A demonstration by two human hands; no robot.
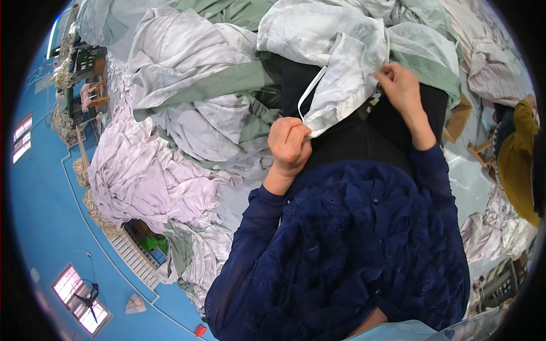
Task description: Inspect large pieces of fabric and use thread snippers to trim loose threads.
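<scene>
A white cloth (347, 74) with a faint grey pattern lies across my lap, its far part resting on the heap beyond my knees. My left hand (289, 145) is closed on the cloth's near corner. From that corner a narrow white strip (311, 91) runs up along the cloth's left side. At the cloth's right edge my right hand (402, 91) has thumb and fingers drawn together in a pinch. The fingertips are slightly blurred, and whatever they hold, if anything, is too small to make out.
Piled white-and-green fabric (196, 85) lies at the far left, with a pale pink heap (153, 165) nearer. More pale cloth (497, 68) fills the far right. A person in mustard clothing (517, 159) is at the right edge, near a small wooden stool (482, 154). A blue wall (42, 210) borders the left.
</scene>
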